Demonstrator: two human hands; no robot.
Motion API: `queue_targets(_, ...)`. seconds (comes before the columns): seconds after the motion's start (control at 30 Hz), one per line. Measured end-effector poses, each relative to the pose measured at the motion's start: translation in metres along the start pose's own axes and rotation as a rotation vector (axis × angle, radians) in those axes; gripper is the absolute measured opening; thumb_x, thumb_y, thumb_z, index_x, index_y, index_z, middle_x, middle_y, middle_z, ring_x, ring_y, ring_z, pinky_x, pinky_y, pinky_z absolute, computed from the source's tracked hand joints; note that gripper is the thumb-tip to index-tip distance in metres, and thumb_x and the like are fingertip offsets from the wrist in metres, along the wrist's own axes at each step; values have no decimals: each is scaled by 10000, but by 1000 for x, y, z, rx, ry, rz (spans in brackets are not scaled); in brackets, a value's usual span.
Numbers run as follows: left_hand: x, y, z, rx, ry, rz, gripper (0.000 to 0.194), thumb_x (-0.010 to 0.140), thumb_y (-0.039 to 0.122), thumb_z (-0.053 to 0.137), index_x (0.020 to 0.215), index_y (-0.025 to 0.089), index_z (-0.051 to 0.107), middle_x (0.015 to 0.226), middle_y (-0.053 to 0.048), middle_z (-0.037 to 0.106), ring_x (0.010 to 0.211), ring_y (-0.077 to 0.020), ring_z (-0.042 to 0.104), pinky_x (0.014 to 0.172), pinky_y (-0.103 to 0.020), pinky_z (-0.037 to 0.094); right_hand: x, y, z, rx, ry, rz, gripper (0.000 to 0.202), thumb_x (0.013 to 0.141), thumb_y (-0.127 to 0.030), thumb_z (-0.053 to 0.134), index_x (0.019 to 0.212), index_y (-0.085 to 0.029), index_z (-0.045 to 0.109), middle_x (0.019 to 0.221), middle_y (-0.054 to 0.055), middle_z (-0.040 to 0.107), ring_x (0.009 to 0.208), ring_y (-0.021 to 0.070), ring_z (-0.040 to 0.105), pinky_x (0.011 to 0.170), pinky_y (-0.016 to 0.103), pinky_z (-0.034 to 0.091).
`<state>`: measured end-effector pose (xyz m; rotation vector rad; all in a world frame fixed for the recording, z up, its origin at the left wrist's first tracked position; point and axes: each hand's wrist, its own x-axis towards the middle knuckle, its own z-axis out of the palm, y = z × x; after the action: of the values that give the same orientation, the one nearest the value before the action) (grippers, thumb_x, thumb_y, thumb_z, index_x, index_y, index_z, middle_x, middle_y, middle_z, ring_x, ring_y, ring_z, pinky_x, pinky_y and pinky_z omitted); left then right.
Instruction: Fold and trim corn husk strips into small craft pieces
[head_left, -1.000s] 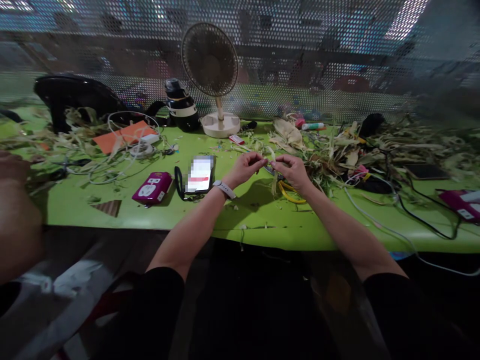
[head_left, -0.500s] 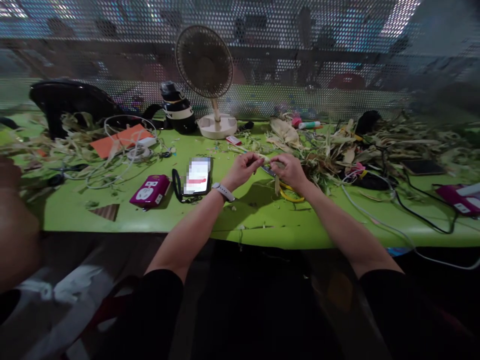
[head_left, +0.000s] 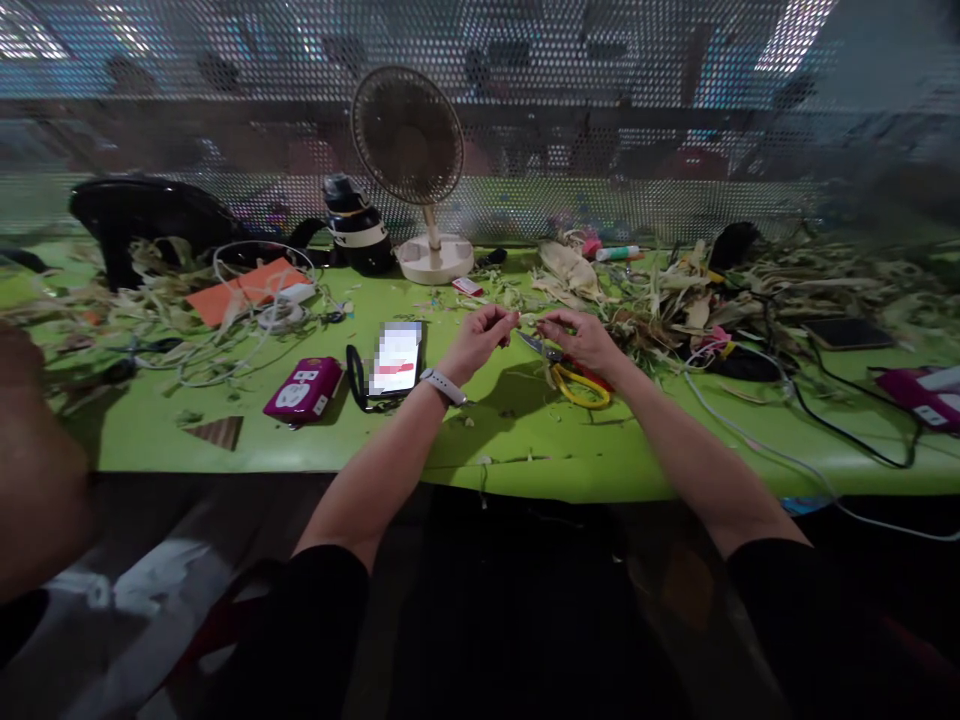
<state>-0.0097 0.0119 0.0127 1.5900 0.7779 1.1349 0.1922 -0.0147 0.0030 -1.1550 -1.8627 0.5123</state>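
Observation:
My left hand (head_left: 480,338) is above the table with its fingertips pinched together. Whatever they grip, if anything, is too small to make out. Opposite it, a short gap away, my right hand (head_left: 579,338) has thumb and fingers closed in a pinch too, a tiny pale bit near the tips. Beneath the right hand lie scissors (head_left: 585,390) with yellow and red handles, blades pointing left. Dried corn husks (head_left: 570,270) are just behind the hands, and a heap of shredded husk (head_left: 667,310) spreads to the right.
A phone (head_left: 397,355) and purple socket box (head_left: 302,390) sit left of my hands. Behind stand a fan (head_left: 435,258) and black bottle (head_left: 360,235). Cables (head_left: 757,440) trail over the right edge. Another person's arm (head_left: 37,470) reaches in at far left.
The pale husk-like piece between my fingertips no longer shows there. My hands have drawn slightly apart, and the scissors under my right hand are more visible. The view has tilted slightly.

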Motion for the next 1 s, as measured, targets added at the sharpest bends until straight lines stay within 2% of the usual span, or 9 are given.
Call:
queue_targets(0.07, 1, 0, -2, -32, 22, -36, 301, 815, 410, 706, 703, 172, 559, 587, 24, 577, 543, -64, 516, 560, -201, 412, 1, 2, -3, 48, 14, 6, 344, 865, -504, 617, 867, -181, 736, 841, 53, 726, 811, 201, 647, 772, 339, 494)
queue_targets(0.17, -1, 1, -3, -99, -15, -162, 279, 807, 427, 691, 766, 166, 603, 723, -18, 683, 670, -102, 637, 633, -221, 481, 1, 4, -3, 27, 70, -82, 315, 852, -504, 644, 812, -207, 742, 813, 50, 715, 796, 198, 643, 772, 345, 497)
queue_targets(0.23, -3, 2, -2, -120, -47, -253, 315, 823, 474, 650, 788, 162, 617, 774, -39, 706, 702, -126, 667, 618, -230, 483, 1, 3, 0, -16, 83, -123, 281, 863, -477, 641, 826, -216, 741, 822, 54, 713, 807, 203, 643, 779, 352, 497)
queue_targets(0.3, -4, 1, 0, -104, -56, -272, 349, 818, 505, 643, 791, 159, 612, 773, -40, 699, 675, -123, 657, 575, -223, 451, -1, 1, 4, -48, 63, -144, 248, 880, -438, 626, 859, -216, 736, 853, 64, 719, 833, 211, 647, 794, 362, 499)
queue_targets(0.37, -3, -4, 1, -82, -51, -209, 336, 758, 468, 723, 799, 162, 588, 755, -15, 676, 646, -100, 627, 574, -213, 435, -2, -2, 6, -61, 41, -161, 223, 888, -401, 614, 887, -211, 731, 893, 76, 727, 862, 218, 653, 809, 368, 500)
queue_targets(0.43, 0, -10, 1, -94, -61, -115, 346, 677, 367, 807, 825, 163, 569, 763, 7, 658, 682, -86, 608, 654, -215, 467, -3, -4, 8, -70, 30, -166, 210, 894, -377, 600, 906, -210, 726, 922, 82, 732, 878, 220, 656, 817, 368, 499)
queue_targets(0.6, 5, -21, -1, -53, -116, 44, 327, 703, 334, 796, 892, 155, 599, 887, -32, 675, 859, -111, 621, 824, -255, 496, -3, -5, 6, -143, 54, -132, 205, 900, -371, 586, 905, -200, 699, 918, 84, 726, 863, 219, 648, 803, 355, 491)
queue_targets(0.8, 2, -18, -1, 2, -112, 54, 336, 709, 302, 803, 916, 163, 577, 1006, -79, 688, 966, -147, 643, 864, -285, 513, -3, -4, 8, -189, 61, -153, 188, 902, -355, 580, 868, -191, 665, 876, 91, 708, 827, 220, 639, 755, 333, 478)
queue_targets(1.0, 4, -19, -1, 33, -98, 91, 320, 729, 342, 781, 901, 149, 592, 949, -77, 697, 916, -146, 656, 836, -282, 525, -2, -1, 7, -173, 84, -108, 220, 900, -394, 588, 926, -185, 653, 875, 83, 701, 793, 215, 631, 737, 332, 476)
